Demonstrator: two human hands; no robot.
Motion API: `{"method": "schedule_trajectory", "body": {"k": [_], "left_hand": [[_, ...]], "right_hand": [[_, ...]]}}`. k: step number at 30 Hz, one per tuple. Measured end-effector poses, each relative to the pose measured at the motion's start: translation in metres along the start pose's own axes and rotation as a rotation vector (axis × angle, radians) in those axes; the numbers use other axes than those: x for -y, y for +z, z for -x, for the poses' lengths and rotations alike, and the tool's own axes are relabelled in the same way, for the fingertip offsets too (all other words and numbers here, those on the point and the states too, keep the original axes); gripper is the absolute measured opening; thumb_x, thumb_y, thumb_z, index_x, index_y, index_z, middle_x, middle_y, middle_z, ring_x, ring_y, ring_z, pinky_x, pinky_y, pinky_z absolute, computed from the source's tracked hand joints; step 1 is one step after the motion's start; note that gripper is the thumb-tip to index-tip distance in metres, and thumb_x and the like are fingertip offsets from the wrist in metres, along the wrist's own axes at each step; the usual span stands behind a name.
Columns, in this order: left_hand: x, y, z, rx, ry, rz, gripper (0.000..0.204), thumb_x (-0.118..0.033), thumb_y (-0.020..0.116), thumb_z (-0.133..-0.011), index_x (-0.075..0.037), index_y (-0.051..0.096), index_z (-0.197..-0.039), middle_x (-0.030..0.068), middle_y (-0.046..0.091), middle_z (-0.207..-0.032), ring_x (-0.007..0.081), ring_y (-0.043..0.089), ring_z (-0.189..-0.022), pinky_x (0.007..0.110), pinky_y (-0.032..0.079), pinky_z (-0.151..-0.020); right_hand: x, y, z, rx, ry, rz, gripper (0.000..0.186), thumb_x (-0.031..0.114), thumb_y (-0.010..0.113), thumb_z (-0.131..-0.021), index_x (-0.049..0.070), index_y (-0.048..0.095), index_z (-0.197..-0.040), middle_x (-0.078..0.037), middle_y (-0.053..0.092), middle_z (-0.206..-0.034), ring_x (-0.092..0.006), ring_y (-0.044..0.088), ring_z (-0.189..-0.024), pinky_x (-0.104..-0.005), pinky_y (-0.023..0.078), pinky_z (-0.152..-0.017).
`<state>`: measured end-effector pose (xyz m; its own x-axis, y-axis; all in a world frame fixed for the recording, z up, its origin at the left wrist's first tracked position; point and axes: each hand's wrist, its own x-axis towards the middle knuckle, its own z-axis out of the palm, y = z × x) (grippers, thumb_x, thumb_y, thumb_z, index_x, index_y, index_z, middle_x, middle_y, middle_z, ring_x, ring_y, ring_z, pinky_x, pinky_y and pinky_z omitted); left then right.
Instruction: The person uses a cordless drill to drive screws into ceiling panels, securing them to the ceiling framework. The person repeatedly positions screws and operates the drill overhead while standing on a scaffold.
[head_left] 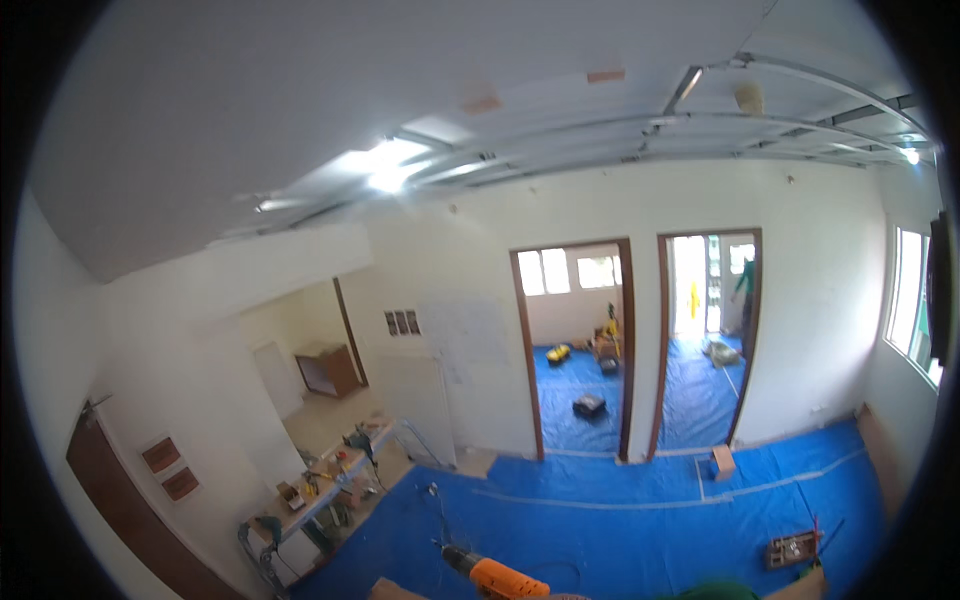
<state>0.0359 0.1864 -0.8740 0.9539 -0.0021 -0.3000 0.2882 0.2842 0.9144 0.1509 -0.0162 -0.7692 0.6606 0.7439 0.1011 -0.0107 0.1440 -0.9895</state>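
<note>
An orange drill (507, 578) with a dark chuck and a bit pokes in from the lower edge, pointing up and to the left above the blue floor sheet (600, 510). Its rear end and handle are cut off by the frame, so what holds it cannot be seen. Neither of my hands shows clearly. Something green (718, 590) appears at the bottom edge, right of the drill; I cannot make out what it is.
A workbench (322, 488) with tools stands at the left. A cardboard box (722, 462) and an open tool tray (793, 549) sit on the sheet. Two doorways lead onward; a person (746, 280) shows through the right one. Overhead, a metal ceiling frame (830, 90) is exposed.
</note>
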Motion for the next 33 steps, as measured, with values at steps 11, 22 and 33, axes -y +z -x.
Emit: {"method": "schedule_trajectory", "body": {"k": [11,22,33], "left_hand": [[-0.039,0.058,-0.017,-0.085,0.104,-0.040,0.029,-0.030,0.067,-0.106,-0.005,0.065,-0.122,0.0032,0.066,-0.102,0.0164,0.063,-0.094,0.031,0.053,-0.086],[-0.048,0.075,0.008,-0.075,0.102,-0.154,0.029,-0.028,0.067,-0.106,-0.005,0.065,-0.124,0.0036,0.067,-0.103,0.0167,0.064,-0.095,0.031,0.053,-0.086],[-0.052,0.073,0.044,0.027,0.098,-0.293,0.030,-0.027,0.068,-0.106,-0.004,0.064,-0.125,0.0041,0.067,-0.103,0.0170,0.064,-0.096,0.030,0.053,-0.086]], "right_hand": [[0.039,-0.072,-0.030,0.050,-0.099,0.054,0.034,0.017,0.071,-0.100,0.008,0.059,-0.130,0.000,0.064,-0.100,-0.0105,0.066,-0.087,-0.0295,0.056,-0.076],[-0.005,-0.088,0.012,-0.011,-0.151,0.026,0.033,0.016,0.072,-0.099,0.008,0.059,-0.129,0.000,0.064,-0.100,-0.0105,0.066,-0.088,-0.0296,0.056,-0.076],[-0.019,-0.067,0.043,-0.065,-0.182,0.083,0.033,0.015,0.072,-0.099,0.008,0.059,-0.128,0.000,0.063,-0.100,-0.0104,0.066,-0.088,-0.0296,0.057,-0.076]]}}
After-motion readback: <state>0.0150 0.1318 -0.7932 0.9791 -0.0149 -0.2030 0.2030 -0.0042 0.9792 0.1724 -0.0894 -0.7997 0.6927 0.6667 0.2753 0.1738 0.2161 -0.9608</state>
